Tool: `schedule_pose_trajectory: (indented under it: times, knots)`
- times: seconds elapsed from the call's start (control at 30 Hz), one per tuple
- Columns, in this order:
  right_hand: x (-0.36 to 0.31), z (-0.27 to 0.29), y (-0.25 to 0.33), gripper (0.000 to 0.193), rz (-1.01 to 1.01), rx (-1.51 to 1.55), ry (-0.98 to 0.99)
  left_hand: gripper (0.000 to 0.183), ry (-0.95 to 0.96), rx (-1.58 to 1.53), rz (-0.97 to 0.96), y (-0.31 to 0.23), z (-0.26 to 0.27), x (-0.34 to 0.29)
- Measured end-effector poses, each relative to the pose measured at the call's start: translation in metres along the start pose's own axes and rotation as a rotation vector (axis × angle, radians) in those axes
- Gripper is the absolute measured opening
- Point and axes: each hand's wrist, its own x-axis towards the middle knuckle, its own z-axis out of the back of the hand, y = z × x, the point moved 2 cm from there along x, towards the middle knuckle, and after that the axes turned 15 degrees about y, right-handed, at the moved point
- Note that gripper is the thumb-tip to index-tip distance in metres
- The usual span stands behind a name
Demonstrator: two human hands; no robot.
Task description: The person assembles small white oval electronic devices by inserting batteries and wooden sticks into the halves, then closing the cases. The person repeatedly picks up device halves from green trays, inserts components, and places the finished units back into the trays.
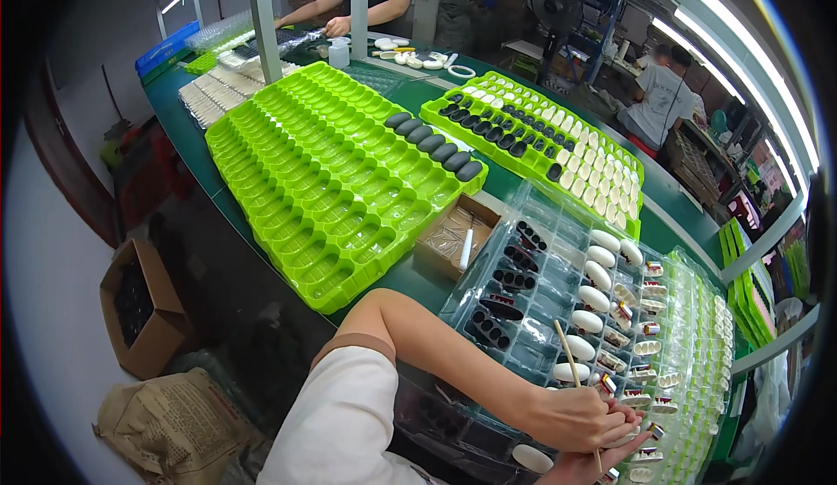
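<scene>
My left hand (pixel 565 417) is closed around a thin wooden stick (pixel 568 354), held like a pen and pointing down toward my other hand. My right hand (pixel 591 465) comes in from the lower edge, its fingers bent close under the left one. A small pale piece seems to sit between the fingertips, mostly hidden. Both hands are over a clear plastic tray (pixel 542 312). In it lie black oval parts (pixel 514 280) with round holes, smooth white oval shells (pixel 595 300), and open white shells, several with small red and silver pieces (pixel 622 314).
A large green tray (pixel 296 180) stands left, with dark oval shells (pixel 432 142) at one edge. Another green tray (pixel 602 149) holds black and white shells. Between them sits a cardboard box (pixel 455 234) of thin sticks. A metal post (pixel 264 23) rises behind. A co-worker (pixel 384 1) works across the table.
</scene>
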Motion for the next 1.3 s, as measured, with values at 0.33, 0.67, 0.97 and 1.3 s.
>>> schedule_pose_trajectory:
  times: [0.33, 0.67, 0.97, 1.3]
  knots:
    - [0.009, 0.002, -0.001, 0.031, -0.007, 0.061, 0.015, 0.046, -0.031, 0.002, 0.013, -0.002, -0.005, -0.005]
    - [0.011, 0.007, 0.003, 0.031, 0.015, 0.084, 0.139, 0.049, 0.071, -0.05, 0.015, -0.004, 0.003, -0.006]
    - [0.012, -0.008, 0.013, 0.028, 0.13, 0.068, -0.006, 0.053, 0.06, -0.132, -0.019, -0.003, 0.012, -0.004]
    - [0.006, 0.029, 0.024, 0.025, -0.022, -0.042, 0.071, 0.023, 0.076, -0.111, -0.001, 0.014, 0.033, 0.006]
